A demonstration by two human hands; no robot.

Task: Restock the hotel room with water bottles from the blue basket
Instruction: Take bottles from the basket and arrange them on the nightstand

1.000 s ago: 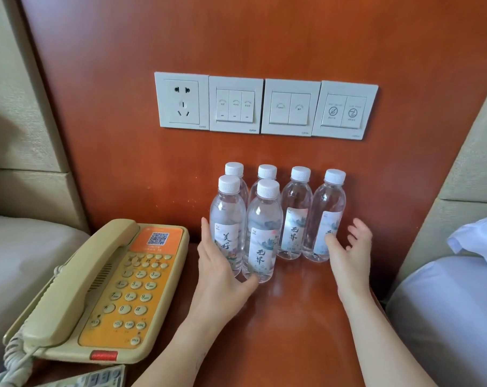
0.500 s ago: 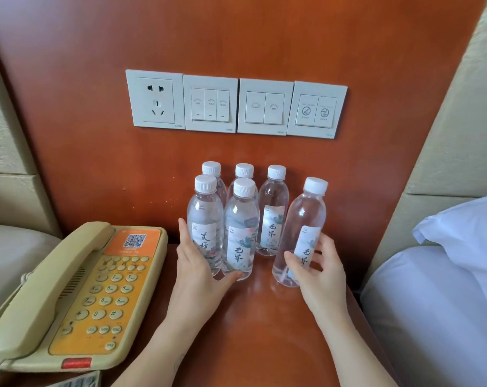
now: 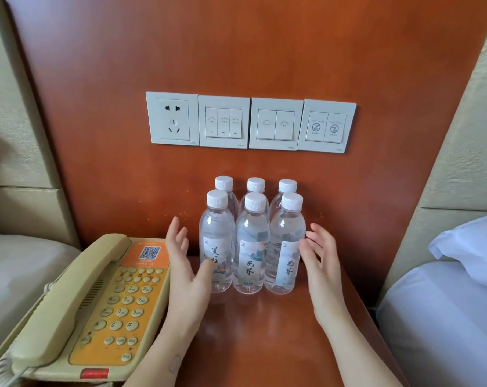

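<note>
I have the six water bottles (image 3: 250, 241) dead ahead of my hands, standing upright in two rows of three on the wooden worktop (image 3: 264, 339), the back row close against the wall panel (image 3: 236, 51). Their long axes run straight up, with caps on top and labels facing me. My left hand (image 3: 185, 272) sits just left of the block and my right hand (image 3: 321, 263) just right of it, palms turned inward so the block lies between them. Both are spread, fingers loose and parted, gripping nothing. The left thumb crosses in front of the front-left bottle (image 3: 217, 247); I cannot tell whether it touches. The right fingertips (image 3: 314, 236) are at the edge of the front-right bottle (image 3: 287, 247), touching or just apart. As I judge it, neither hand is clearly nearer, since the block is centred between them. The telephone (image 3: 97, 303) lies close beside my left wrist, so that side has less room. The blue basket is out of view. The set looks squared to me, so I would draw both hands straight back toward myself.
</note>
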